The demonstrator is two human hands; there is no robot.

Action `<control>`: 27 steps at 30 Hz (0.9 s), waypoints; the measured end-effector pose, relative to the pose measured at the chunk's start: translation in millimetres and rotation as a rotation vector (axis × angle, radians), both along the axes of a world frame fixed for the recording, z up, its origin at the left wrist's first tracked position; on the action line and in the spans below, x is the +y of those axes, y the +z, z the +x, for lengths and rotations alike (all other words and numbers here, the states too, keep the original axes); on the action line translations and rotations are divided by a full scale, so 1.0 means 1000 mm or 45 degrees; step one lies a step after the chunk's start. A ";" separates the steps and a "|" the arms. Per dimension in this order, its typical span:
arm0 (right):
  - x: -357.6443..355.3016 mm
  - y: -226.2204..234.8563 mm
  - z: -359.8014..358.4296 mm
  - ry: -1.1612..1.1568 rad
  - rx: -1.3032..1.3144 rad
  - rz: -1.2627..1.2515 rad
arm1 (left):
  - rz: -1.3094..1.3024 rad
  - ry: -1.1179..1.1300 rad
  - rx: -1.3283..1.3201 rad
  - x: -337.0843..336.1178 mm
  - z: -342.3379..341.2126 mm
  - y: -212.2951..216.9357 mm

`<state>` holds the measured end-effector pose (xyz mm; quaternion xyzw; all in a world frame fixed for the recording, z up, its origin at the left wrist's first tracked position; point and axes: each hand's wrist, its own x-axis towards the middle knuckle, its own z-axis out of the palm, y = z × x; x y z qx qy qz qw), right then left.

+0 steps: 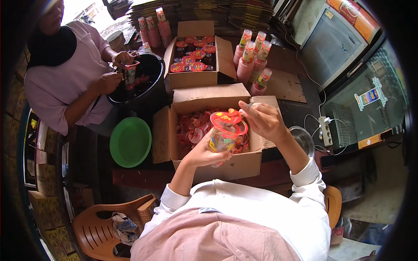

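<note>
A clear plastic cup [221, 141] with a red printed lid film [226, 117] is gripped in my left hand [202, 152], upright and slightly tilted. Part of the film looks raised at the cup's rim. My right hand [265, 122] is beside that rim, thumb and forefinger pinched together; a small greyish thing seems to be between them, too small to name. Below both hands stands an open cardboard box [217, 167] holding a heap of red and clear plastic scraps [191, 129].
Behind is a second cardboard box [191, 78] of red-lidded cups. Stacked cups [247, 65] stand to its right. At left are a green basin [130, 141], a black bucket [157, 82] and a co-worker [69, 78] holding a cup. A power strip [325, 130] with cables lies right.
</note>
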<state>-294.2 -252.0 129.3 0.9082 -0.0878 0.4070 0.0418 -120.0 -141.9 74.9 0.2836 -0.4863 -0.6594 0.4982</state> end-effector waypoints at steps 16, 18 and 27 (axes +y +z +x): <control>0.001 -0.007 0.002 0.002 -0.355 0.935 | -0.029 0.007 0.101 0.001 0.004 -0.004; 0.002 -0.009 0.002 -0.031 -0.398 0.969 | -0.050 0.030 0.012 0.002 0.009 -0.011; 0.012 0.003 0.008 -0.054 -0.306 1.115 | -0.238 0.284 -0.299 0.005 0.012 0.002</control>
